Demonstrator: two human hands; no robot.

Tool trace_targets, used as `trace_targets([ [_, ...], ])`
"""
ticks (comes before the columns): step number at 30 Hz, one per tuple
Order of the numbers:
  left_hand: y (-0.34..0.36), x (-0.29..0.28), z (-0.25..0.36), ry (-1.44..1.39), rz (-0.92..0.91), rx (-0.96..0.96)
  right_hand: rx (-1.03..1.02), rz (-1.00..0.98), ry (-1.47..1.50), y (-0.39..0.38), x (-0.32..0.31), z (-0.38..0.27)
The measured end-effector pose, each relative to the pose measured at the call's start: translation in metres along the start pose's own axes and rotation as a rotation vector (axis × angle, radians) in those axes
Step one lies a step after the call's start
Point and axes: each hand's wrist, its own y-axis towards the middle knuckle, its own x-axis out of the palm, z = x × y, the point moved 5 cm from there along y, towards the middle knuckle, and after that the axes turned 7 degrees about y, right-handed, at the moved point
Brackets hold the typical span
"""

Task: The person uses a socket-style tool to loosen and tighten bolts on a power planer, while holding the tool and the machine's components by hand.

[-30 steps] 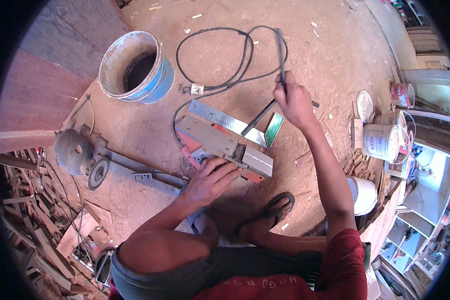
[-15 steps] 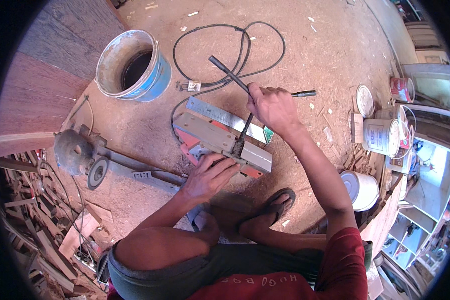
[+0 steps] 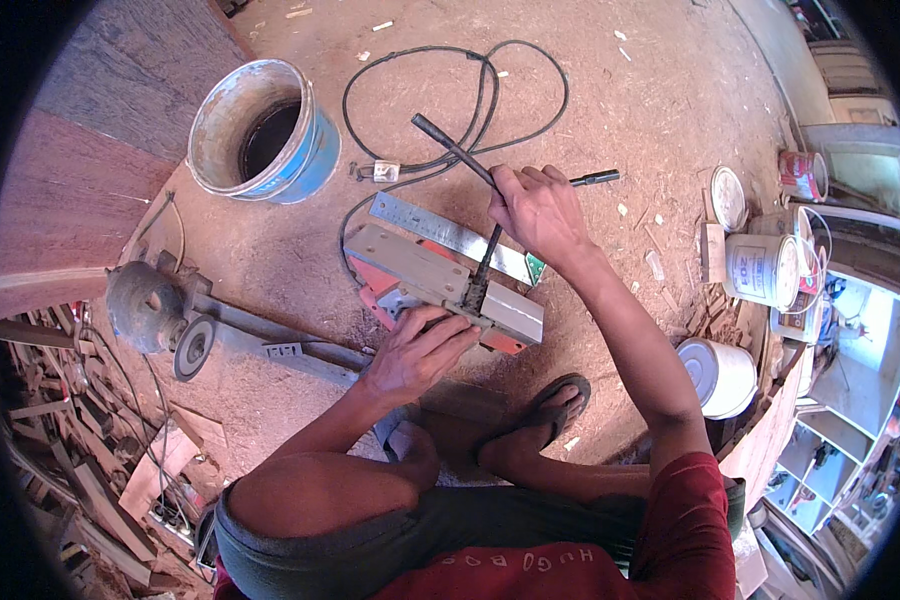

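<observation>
An orange electric hand planer (image 3: 395,255) lies with its grey metal sole plates facing up, in front of my feet. My left hand (image 3: 422,350) is closed on its near side, fingertips at the gap between the plates. Above it, my right hand (image 3: 538,210) is wrapped round the centre of a dark cross-shaped socket wrench (image 3: 444,140). One arm of the wrench reaches down to the planer's middle gap; its exact contact there is hard to make out. Along the planer's far side lies a steel try square (image 3: 450,236) with a green end.
A blue bucket (image 3: 315,160) with dark contents stands at the far left. The black power cord (image 3: 567,95) loops on the dusty floor. A grinder (image 3: 155,305) with a disc sits left, beside wood scraps (image 3: 100,480). White tubs (image 3: 718,378) line the right.
The cross wrench has turned slightly counter-clockwise with my right hand, which has shifted a little left. My left hand and the planer have stayed in place.
</observation>
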Motion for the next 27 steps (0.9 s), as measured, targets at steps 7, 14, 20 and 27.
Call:
trace_targets([
  [7,0.000,0.000,0.001,0.007,0.005,0.002,-0.016,0.038,0.077,-0.004,0.008,0.006],
  [14,-0.002,0.002,-0.001,0.009,0.013,0.005,-0.006,0.068,0.268,-0.008,0.022,0.027],
  [20,0.001,-0.002,0.001,0.023,0.015,0.006,0.095,0.142,0.214,-0.002,-0.006,0.024],
  [27,0.000,0.000,0.001,0.024,0.027,-0.002,0.008,0.091,0.040,0.004,-0.034,-0.021],
])
